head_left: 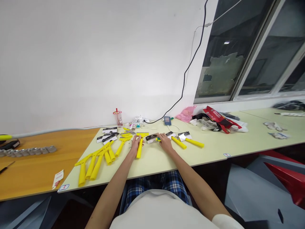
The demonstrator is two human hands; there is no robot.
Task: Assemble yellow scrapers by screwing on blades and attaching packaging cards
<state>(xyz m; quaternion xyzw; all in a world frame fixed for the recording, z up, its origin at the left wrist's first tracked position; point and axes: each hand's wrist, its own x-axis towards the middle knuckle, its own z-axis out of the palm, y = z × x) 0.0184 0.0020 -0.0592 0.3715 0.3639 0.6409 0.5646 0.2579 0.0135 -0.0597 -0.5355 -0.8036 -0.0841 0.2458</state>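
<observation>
My left hand [135, 143] is closed on a yellow scraper [139, 150] with a T-shaped head, its handle pointing toward me. My right hand [165, 142] lies just to the right, fingers curled at a small green-and-yellow object [158, 139] whose kind is mostly hidden. Between the hands is a black-and-white header card [151, 138]. Right of my right hand, two yellow-handled scrapers [195, 142] lie with cards over their heads. Several bare yellow scrapers [96, 167] sit in a bunch on the left, with several black-and-white cards [110, 137] behind them.
Against the wall stand a drink cup [119, 118] with a straw and a small blue device [167, 121] on a cable. Plastic bags and a red package [220, 119] are heaped at the right. Metal cylinders [33, 151] line the brown table [26, 178] at left.
</observation>
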